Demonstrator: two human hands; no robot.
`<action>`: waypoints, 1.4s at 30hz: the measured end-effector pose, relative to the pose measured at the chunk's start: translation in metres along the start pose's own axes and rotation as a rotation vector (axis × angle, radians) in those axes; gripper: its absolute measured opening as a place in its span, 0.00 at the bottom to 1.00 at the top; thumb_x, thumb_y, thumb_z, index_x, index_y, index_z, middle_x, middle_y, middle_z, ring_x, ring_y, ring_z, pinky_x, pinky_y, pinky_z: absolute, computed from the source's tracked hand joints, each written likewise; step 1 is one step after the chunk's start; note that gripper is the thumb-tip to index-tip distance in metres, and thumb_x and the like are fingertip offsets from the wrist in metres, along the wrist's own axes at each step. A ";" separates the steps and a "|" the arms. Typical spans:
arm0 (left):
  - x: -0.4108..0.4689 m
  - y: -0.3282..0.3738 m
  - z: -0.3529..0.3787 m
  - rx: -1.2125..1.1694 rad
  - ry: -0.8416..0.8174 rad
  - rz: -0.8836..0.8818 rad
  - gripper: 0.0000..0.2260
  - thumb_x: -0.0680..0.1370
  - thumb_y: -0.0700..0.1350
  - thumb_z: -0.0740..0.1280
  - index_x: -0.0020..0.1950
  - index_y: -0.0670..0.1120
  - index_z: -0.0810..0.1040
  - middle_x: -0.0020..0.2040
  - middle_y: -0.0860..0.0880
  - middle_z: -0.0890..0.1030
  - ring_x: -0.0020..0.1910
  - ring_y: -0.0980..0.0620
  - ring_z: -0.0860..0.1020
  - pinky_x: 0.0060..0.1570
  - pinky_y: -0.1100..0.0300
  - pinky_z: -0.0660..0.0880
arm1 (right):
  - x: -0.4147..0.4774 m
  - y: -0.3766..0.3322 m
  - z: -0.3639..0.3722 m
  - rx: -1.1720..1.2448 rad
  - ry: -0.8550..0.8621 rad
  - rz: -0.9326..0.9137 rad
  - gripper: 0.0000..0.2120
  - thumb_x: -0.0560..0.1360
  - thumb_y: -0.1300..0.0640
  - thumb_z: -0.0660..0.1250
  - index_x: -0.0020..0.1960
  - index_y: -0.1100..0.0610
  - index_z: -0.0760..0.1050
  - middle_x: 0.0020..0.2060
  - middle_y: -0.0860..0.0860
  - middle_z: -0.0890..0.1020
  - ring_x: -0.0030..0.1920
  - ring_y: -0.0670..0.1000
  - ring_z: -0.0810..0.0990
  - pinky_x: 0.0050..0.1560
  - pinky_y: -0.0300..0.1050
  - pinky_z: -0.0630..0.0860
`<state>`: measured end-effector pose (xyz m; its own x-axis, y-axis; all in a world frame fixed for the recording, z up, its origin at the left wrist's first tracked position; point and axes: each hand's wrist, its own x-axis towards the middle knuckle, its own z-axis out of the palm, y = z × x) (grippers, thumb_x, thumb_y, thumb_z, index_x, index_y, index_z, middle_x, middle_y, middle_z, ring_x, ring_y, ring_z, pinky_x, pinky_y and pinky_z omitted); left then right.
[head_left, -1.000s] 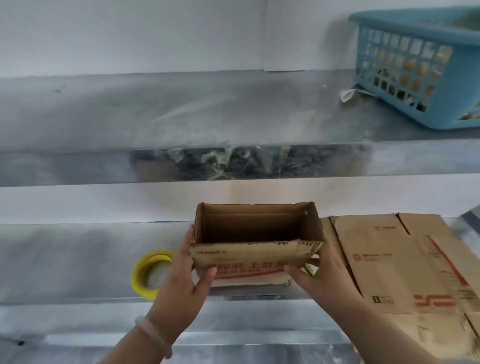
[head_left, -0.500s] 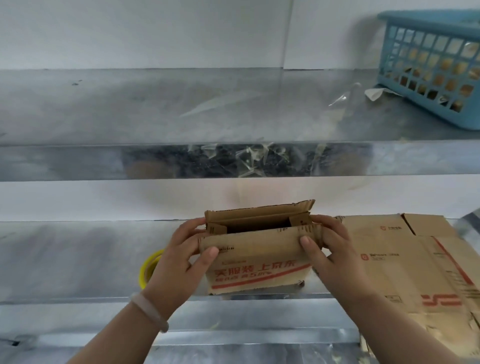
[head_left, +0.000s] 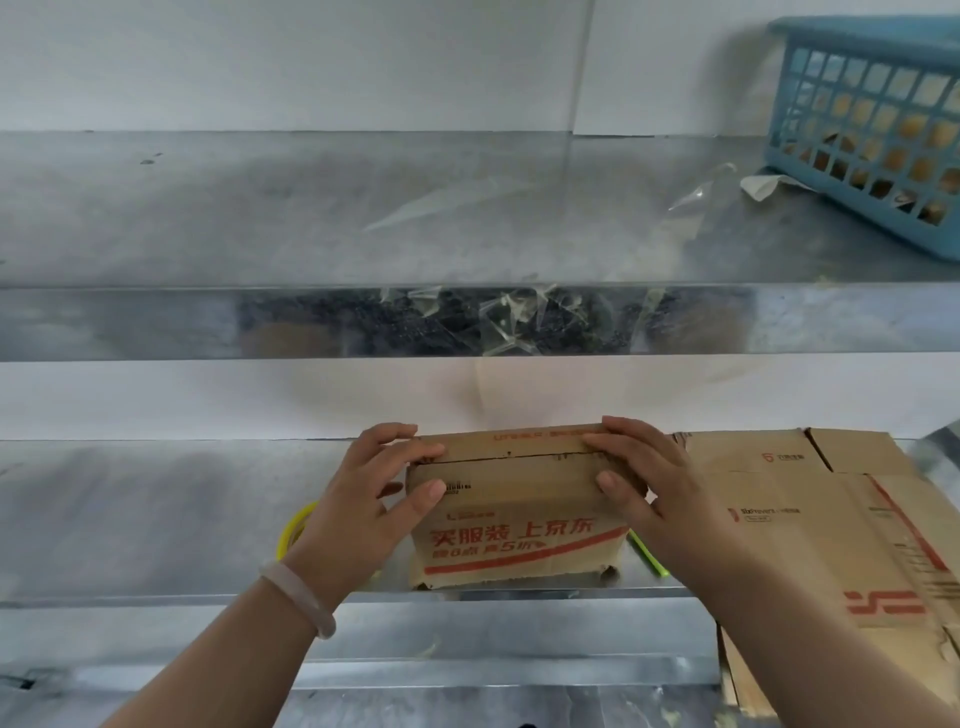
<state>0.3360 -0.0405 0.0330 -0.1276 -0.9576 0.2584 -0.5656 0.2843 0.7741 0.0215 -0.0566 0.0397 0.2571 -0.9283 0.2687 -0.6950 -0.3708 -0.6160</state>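
A small brown cardboard box (head_left: 519, 525) with red print stands at the front edge of the lower metal shelf (head_left: 156, 519). Its top flaps are folded down and meet in a seam. My left hand (head_left: 363, 499) grips the box's left end, fingers curled over the top flaps and thumb on the front face. My right hand (head_left: 649, 483) grips the right end the same way, fingers over the top, thumb on the front.
A yellow tape roll (head_left: 293, 525) lies behind my left hand, mostly hidden. Flattened cardboard boxes (head_left: 810, 519) are stacked to the right, with a green stick (head_left: 647, 556) beside them. A blue plastic basket (head_left: 872, 130) sits on the upper shelf, far right.
The box was open with its flaps up. Both hands folded the flaps down and now hold them closed on top.
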 end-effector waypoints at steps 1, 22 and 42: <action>0.000 -0.002 0.002 0.022 -0.021 -0.008 0.19 0.73 0.65 0.62 0.60 0.60 0.78 0.65 0.63 0.67 0.64 0.60 0.70 0.58 0.59 0.76 | -0.002 0.002 0.004 -0.048 -0.073 -0.001 0.23 0.74 0.32 0.55 0.68 0.33 0.67 0.67 0.28 0.62 0.70 0.41 0.63 0.70 0.52 0.68; -0.005 -0.014 0.011 0.406 -0.174 0.180 0.20 0.81 0.61 0.50 0.70 0.61 0.70 0.72 0.54 0.66 0.69 0.53 0.65 0.66 0.57 0.66 | -0.011 0.004 0.031 -0.511 -0.106 -0.184 0.26 0.81 0.39 0.49 0.76 0.46 0.61 0.75 0.44 0.64 0.77 0.48 0.56 0.77 0.52 0.52; -0.048 -0.062 -0.053 0.302 -0.015 -0.106 0.11 0.71 0.60 0.61 0.52 0.61 0.74 0.41 0.61 0.79 0.44 0.58 0.77 0.49 0.60 0.74 | -0.012 0.000 0.031 -0.447 -0.120 -0.118 0.27 0.81 0.36 0.45 0.75 0.45 0.63 0.75 0.44 0.65 0.77 0.47 0.58 0.74 0.58 0.63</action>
<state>0.4204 -0.0097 0.0027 -0.0657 -0.9823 0.1754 -0.7922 0.1582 0.5894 0.0392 -0.0464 0.0134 0.4093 -0.8869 0.2140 -0.8704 -0.4499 -0.1999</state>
